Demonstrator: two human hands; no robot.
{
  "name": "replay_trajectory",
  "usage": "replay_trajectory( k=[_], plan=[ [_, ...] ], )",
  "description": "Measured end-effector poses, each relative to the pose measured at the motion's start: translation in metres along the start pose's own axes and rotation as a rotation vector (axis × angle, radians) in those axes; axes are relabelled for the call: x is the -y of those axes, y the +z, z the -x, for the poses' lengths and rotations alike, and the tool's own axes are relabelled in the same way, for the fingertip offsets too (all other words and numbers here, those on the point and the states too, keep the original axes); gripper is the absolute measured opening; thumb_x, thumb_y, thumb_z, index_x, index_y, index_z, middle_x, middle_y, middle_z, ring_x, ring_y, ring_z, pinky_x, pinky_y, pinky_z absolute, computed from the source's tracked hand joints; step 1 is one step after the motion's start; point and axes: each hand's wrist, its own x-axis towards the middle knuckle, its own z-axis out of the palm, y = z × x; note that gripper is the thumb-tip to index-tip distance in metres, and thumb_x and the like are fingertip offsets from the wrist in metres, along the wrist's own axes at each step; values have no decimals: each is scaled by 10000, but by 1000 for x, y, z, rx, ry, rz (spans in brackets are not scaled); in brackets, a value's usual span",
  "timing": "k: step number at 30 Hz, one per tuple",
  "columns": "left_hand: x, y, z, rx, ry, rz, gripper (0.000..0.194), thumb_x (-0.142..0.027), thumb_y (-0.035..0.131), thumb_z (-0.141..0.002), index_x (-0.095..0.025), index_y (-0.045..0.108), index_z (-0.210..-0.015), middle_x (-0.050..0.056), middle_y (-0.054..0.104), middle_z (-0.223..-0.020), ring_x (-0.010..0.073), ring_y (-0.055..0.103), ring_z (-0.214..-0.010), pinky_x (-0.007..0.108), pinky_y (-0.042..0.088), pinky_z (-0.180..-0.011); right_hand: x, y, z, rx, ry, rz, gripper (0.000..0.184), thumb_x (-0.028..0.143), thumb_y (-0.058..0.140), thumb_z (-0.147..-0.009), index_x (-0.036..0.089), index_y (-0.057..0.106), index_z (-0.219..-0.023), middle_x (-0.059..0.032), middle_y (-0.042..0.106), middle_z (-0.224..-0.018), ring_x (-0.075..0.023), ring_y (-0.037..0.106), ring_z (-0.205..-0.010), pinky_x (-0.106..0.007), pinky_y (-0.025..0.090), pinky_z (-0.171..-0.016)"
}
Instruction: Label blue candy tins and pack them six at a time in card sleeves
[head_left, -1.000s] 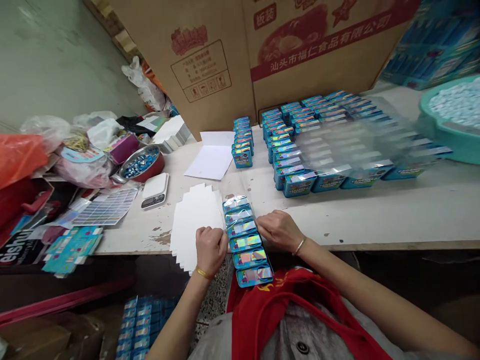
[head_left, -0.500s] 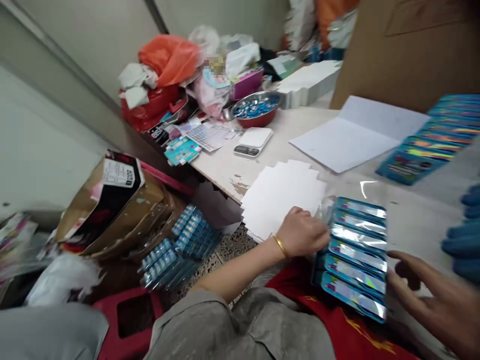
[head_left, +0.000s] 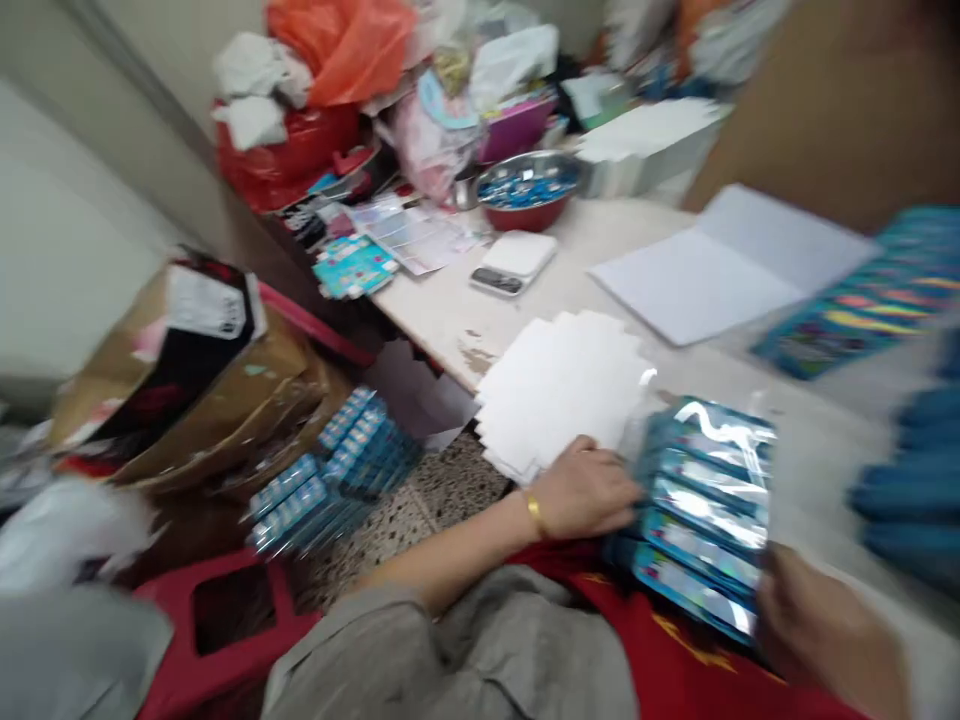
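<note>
A pack of blue boxes (head_left: 709, 505) in shiny clear film leans between my hands at the table's front edge, its printed strips stacked in rows. My left hand (head_left: 589, 490), with a gold bangle at the wrist, curls its fingers against the pack's left side, where loose film shows. My right hand (head_left: 817, 610) is pressed to the lower right side; it is blurred, and its fingertips are hidden behind the pack. Just beyond my left hand lies a fanned stack of white card sheets (head_left: 562, 385).
On the table (head_left: 431, 310) are a white scale (head_left: 517, 262), a metal bowl (head_left: 529, 190) of blue pieces, an open white folded sheet (head_left: 720, 265) and a row of blue packets (head_left: 847, 305). Wrapped blue packs (head_left: 330, 470), a carton (head_left: 172, 380) and a red stool (head_left: 225, 610) stand at left.
My right hand, apart from the pack with fingers spread before, has closed in on its right side. The pack has tilted slightly, and the whole view has shifted.
</note>
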Motion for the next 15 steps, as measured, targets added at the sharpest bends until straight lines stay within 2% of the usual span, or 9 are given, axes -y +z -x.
replay_trajectory(
  k=[2,4,7,10,13,15],
  plan=[
    [0,-6,8,-25,25,-10,183,-256,497,-852,-178,539,-692,13,582,-672,159,484,-710,353,302,-766,11,-3,0,-23,-138,125,216,259,389,-882,233,489,-692,-41,520,-522,-199,471,-463,-323,315,-471],
    [1,-9,14,-67,75,4,180,-208,500,-831,-176,494,-654,3,550,-632,150,451,-676,345,301,-771,18,-4,-1,-12,-186,161,229,194,378,-898,218,477,-693,-21,533,-547,-169,500,-506,-301,366,-533],
    [-6,-10,22,-114,168,68,184,-159,499,-795,-178,437,-623,-9,507,-589,140,403,-635,331,299,-744,23,-7,3,-4,-190,133,255,139,372,-906,210,458,-676,12,507,-540,-132,468,-502,-271,364,-562],
    [-20,-12,32,-131,241,134,208,-122,499,-768,-180,389,-602,-29,457,-534,126,342,-582,318,292,-710,26,-16,16,-1,-256,46,255,102,359,-896,203,483,-697,19,522,-557,-118,459,-500,-266,352,-568],
    [-30,-17,38,-96,295,205,259,-73,487,-779,-178,357,-582,-45,415,-493,113,311,-547,299,285,-675,28,-24,28,24,-336,-1,273,66,360,-865,205,483,-663,27,508,-537,-110,441,-478,-266,340,-570],
    [-33,-20,34,-62,267,264,261,-88,481,-802,-178,375,-581,-40,433,-506,111,343,-557,292,285,-653,28,-28,30,15,-327,-3,279,71,365,-858,203,482,-642,27,495,-520,-113,432,-472,-271,324,-564]
  ],
)
